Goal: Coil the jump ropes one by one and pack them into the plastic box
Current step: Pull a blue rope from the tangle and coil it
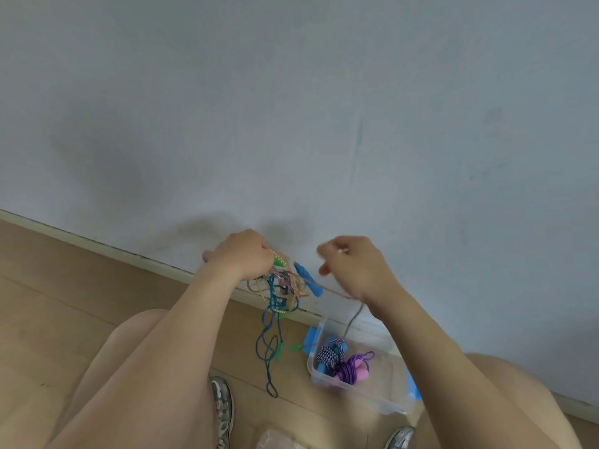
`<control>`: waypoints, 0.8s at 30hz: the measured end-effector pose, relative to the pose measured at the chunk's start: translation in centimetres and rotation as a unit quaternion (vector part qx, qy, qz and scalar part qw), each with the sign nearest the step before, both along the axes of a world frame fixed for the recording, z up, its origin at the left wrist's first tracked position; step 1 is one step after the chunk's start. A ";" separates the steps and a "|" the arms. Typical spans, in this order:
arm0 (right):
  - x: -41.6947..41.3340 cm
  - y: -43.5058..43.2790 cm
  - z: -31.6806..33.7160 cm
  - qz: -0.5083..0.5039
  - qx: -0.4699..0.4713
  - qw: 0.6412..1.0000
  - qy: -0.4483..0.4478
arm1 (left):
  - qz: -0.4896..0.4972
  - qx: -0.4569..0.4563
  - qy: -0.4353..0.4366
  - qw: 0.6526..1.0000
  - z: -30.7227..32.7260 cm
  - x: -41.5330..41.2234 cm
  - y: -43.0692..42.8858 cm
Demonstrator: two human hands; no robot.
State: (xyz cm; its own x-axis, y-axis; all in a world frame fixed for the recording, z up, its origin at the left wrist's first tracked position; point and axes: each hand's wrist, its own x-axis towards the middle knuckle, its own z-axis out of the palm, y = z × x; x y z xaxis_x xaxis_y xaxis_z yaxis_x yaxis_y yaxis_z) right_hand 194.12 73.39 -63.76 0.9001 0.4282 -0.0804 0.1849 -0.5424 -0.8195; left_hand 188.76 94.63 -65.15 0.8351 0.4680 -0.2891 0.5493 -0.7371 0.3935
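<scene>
My left hand (243, 254) grips a tangled bundle of jump ropes (282, 286) in blue, green and orange, with a blue handle (306, 278) sticking out to the right. Loops of the blue rope (267, 345) dangle down to the floor. My right hand (353, 264) pinches a thin greyish rope (337, 293) that runs from the bundle and hangs toward the clear plastic box (356, 390). Inside the box lie a coiled striped rope (327, 353) and a coiled purple rope with pink handles (351, 371).
The box stands on the wooden floor (48, 319) against the pale wall (291, 108) and skirting board. Blue box clips (310, 337) show at its ends. A green handle (295, 347) lies beside the box. My knees and two shoes (223, 406) frame the spot.
</scene>
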 end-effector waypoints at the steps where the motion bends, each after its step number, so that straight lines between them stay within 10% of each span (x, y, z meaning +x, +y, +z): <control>1: -0.2 0.0 -0.4 0.071 -0.076 0.994 -0.017 | 0.012 0.004 -0.003 1.000 0.0 0.0 -0.1; 5: -0.9 0.6 -1.3 0.214 -0.124 0.968 -0.049 | 0.023 0.092 0.034 0.995 -0.4 0.0 -0.3; 14: -1.8 1.6 -0.5 -0.035 0.260 0.947 -0.185 | 0.052 0.122 0.027 0.991 -1.0 0.2 0.2; 24: -2.7 2.4 -0.8 0.046 0.260 0.962 -0.067 | -0.179 -0.162 -0.106 0.965 0.2 0.2 0.4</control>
